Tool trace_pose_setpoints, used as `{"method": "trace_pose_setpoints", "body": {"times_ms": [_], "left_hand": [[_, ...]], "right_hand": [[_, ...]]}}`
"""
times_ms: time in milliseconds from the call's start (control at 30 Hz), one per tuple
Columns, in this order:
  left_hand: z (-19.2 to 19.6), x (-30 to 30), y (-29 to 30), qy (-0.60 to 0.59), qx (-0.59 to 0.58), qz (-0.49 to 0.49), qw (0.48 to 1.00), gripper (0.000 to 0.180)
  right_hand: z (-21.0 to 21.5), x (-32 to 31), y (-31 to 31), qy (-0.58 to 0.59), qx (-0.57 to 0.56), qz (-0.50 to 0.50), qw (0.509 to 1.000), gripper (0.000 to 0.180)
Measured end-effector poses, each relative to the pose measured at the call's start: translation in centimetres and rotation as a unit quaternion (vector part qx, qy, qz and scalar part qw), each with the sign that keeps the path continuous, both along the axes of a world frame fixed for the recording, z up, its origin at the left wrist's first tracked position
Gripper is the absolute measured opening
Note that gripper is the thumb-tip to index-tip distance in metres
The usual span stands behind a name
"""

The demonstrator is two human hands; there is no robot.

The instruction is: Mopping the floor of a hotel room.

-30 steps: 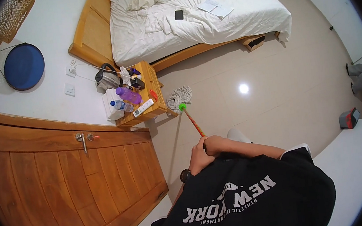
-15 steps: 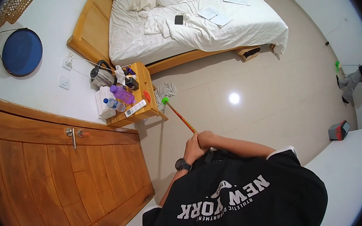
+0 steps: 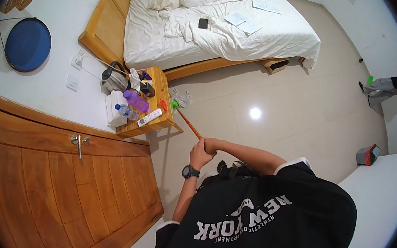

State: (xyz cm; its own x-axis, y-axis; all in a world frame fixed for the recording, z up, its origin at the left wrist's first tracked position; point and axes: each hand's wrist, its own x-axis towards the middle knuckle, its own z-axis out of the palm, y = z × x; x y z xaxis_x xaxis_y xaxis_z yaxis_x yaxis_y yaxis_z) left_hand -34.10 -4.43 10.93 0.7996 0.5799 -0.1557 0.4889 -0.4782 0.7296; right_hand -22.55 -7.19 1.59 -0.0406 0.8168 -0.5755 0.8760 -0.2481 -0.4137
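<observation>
Gripping a mop (image 3: 175, 105) with both hands beside a crowded bedside worktop (image 3: 158, 81).
The fingers of the left hand (image 3: 201, 154) and right hand (image 3: 212, 145) are curled closed around the red-orange handle (image 3: 189, 123), the hands touching. The mop's pale strands (image 3: 184, 98) lie on the floor (image 3: 281, 125) just beside the worktop, partly hidden by it. A sharp pull could snag them on a leg, perhaps toppling the purple bottle (image 3: 136, 102) or clear bottle (image 3: 128, 113); a handle swung leftward might knock the remote control (image 3: 150, 117) off.
</observation>
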Motion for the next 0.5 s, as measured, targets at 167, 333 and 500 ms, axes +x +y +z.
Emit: {"method": "trace_pose_setpoints", "body": {"times_ms": [167,333,500], "left_hand": [[-2.3,-1.1,-0.9,-0.015,-0.005,-0.041,0.999,0.059],[4.7,-0.5,-4.1,0.0,-0.067,-0.092,0.994,0.061],[6.7,1.7,-3.5,0.03,-0.047,-0.102,0.993,0.063]], "right_hand": [[-5.9,-0.5,-2.9,0.219,0.116,-0.044,0.968,0.02],[1.6,0.2,-8.3,0.256,-0.028,-0.081,0.963,0.028],[10.2,3.0,-7.2,0.188,-0.063,0.029,0.98,0.032]]}}
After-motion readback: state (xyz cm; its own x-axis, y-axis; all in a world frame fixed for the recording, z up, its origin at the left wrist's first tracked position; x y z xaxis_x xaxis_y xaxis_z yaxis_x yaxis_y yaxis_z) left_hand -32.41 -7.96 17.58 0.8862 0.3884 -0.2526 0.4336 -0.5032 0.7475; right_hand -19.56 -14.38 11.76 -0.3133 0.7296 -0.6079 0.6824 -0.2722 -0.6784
